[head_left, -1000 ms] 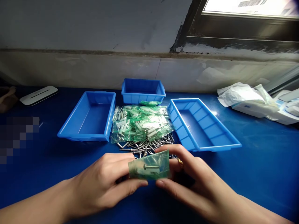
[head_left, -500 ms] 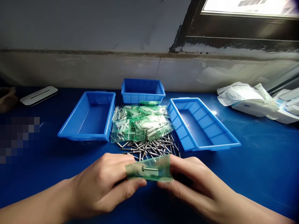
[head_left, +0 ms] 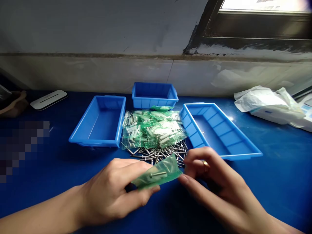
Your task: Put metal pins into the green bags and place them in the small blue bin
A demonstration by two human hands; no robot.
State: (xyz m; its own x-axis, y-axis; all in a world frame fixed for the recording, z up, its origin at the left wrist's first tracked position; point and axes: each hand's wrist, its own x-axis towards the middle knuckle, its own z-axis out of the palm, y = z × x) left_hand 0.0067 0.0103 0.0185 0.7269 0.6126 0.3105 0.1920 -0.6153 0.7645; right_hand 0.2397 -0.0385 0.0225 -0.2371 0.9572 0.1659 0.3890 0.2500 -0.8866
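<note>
My left hand (head_left: 119, 188) pinches a small green see-through plastic bag (head_left: 171, 167) at its left side, between thumb and fingers. Inside it lie a metal screw (head_left: 159, 175) and a pale piece beside it. My right hand (head_left: 219, 185), with a ring on one finger, is just right of the bag. Its thumb tip is close to the bag's right corner, whether touching I cannot tell, and its bent forefinger stands apart from the thumb. Beyond the hands, loose screws (head_left: 168, 152) lie in a heap in front of a pile of similar filled green bags (head_left: 156, 128).
Three blue plastic bins surround the pile: a left bin (head_left: 96, 142), a back bin (head_left: 154, 103) and a right bin (head_left: 237, 143). A flat white device (head_left: 48, 99) lies at the back left. Crumpled white wrapping (head_left: 265, 102) is at the right, below the window.
My right hand has drawn back to the right from the bag, its fingers now parted. The bag stays in my left hand and has tilted, its right side higher. The view has shifted slightly.
</note>
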